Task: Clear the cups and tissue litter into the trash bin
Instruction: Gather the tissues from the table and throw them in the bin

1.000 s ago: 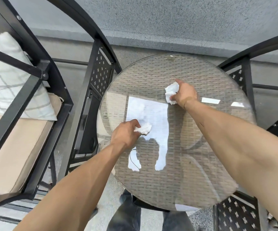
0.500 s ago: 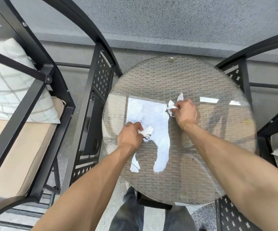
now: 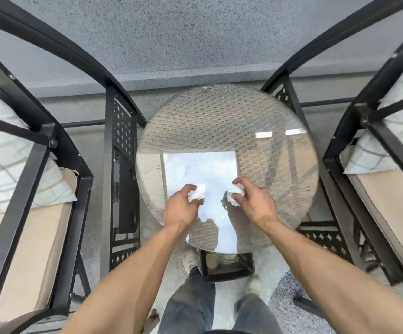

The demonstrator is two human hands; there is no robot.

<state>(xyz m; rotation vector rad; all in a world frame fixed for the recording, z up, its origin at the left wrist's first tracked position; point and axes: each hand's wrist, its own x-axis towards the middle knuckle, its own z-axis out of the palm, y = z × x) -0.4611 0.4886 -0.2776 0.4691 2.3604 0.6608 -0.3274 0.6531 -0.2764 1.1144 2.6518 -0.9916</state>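
Observation:
My left hand grips a crumpled white tissue above the near part of the round glass-topped wicker table. My right hand holds a second crumpled white tissue just to the right of it. Both hands hover close together over the table's front half. A black rectangular trash bin stands on the floor under the table's near edge, between my feet, with cups visible inside it.
A black metal chair with a beige cushion and a plaid pillow stands at the left. A matching chair stands at the right. A grey wall runs behind the table. My legs and shoes are below the bin.
Both hands have drawn back toward me and closer together, each carrying its tissue off the table's middle. The view has tilted down, and the bin under the table edge now shows.

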